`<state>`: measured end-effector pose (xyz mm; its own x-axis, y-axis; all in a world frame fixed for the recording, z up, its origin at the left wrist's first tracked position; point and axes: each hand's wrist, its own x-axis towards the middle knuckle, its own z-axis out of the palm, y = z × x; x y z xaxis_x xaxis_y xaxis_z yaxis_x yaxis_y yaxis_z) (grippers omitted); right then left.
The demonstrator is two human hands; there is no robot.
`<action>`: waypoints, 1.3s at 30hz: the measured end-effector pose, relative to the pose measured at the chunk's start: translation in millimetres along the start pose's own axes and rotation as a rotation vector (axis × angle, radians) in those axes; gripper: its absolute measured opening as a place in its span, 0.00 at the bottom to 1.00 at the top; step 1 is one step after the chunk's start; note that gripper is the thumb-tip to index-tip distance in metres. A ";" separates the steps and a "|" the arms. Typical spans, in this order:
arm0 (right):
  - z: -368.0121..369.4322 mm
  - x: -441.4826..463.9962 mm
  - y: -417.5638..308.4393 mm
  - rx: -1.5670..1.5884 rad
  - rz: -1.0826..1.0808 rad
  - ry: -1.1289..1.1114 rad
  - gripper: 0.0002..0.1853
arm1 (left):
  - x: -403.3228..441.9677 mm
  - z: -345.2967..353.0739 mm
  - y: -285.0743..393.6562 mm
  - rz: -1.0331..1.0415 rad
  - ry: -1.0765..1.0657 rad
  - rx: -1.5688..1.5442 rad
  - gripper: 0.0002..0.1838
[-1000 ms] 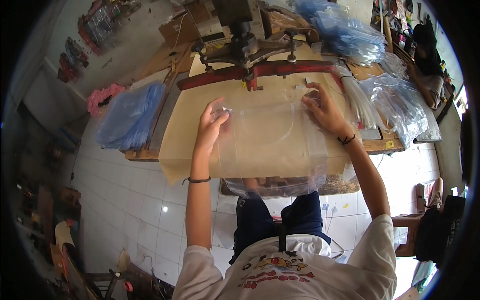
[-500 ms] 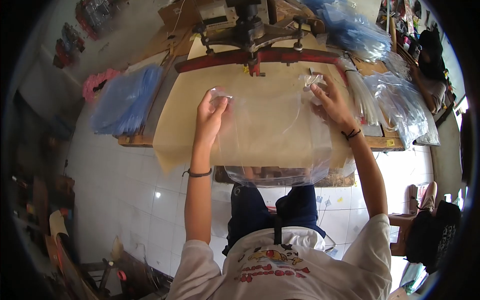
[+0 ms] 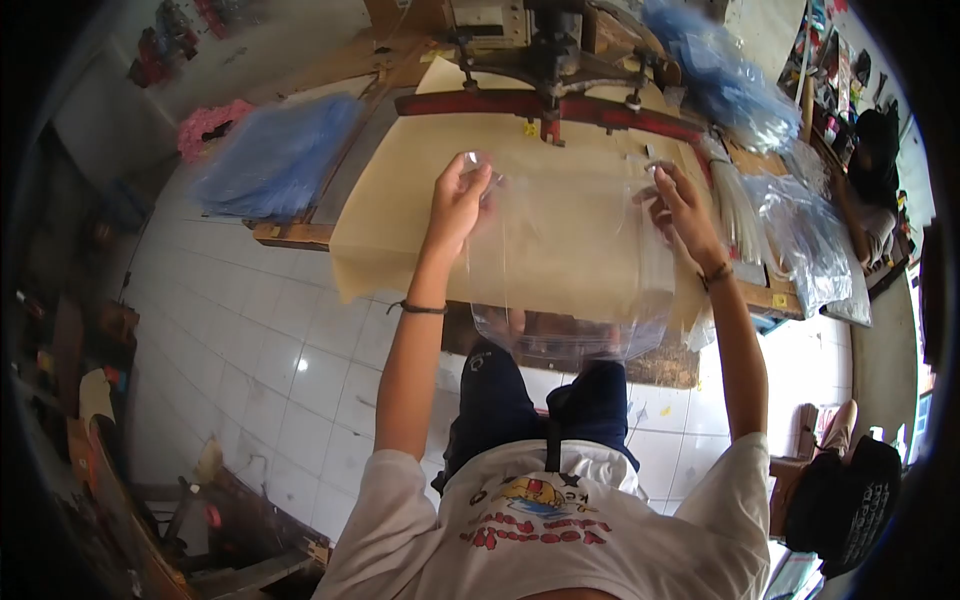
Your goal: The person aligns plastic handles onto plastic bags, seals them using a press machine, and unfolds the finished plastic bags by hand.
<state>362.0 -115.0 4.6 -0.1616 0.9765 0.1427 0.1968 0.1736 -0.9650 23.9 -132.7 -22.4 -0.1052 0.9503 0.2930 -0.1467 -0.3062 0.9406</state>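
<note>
A clear plastic bag [image 3: 565,260] hangs between my two hands, over brown paper [image 3: 400,190] on the worktable, its lower end drooping past the table's front edge. My left hand [image 3: 460,205] pinches its upper left corner between thumb and fingers. At the upper right corner my right hand [image 3: 685,212] grips the same bag, fingers bent around the plastic. Just beyond both hands stands a machine's red metal bar [image 3: 460,103] on a dark frame, with a small bracket at its middle.
Blue plastic sheets [image 3: 275,160] are stacked at the left. More bluish plastic [image 3: 730,85] is heaped at the back right, with clear plastic packs [image 3: 805,235] below it. Pale strips [image 3: 735,205] lie beside the paper. Another person [image 3: 875,170] sits at the far right.
The camera view has turned, so the table and machine appear shifted right and slightly up. Both hands still hold the bag; its right corner seems more bunched in my right hand.
</note>
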 end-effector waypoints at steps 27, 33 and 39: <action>-1.8 -136.4 -98.8 -0.520 -0.820 0.304 0.17 | -180.9 -18.3 99.6 0.904 0.295 0.717 0.14; 19.5 -168.1 -18.0 -0.161 0.128 -0.026 0.14 | -250.5 0.5 -5.9 0.062 0.283 -0.060 0.04; 1.1 -152.8 -4.8 0.207 0.005 -0.246 0.18 | -253.3 -15.3 -9.4 -0.164 0.154 -0.923 0.14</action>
<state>384.8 -265.2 -12.9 -0.3954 0.9125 0.1050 0.0016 0.1150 -0.9934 36.9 -371.4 -108.0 -0.1327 0.9878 0.0816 -0.8838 -0.1552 0.4414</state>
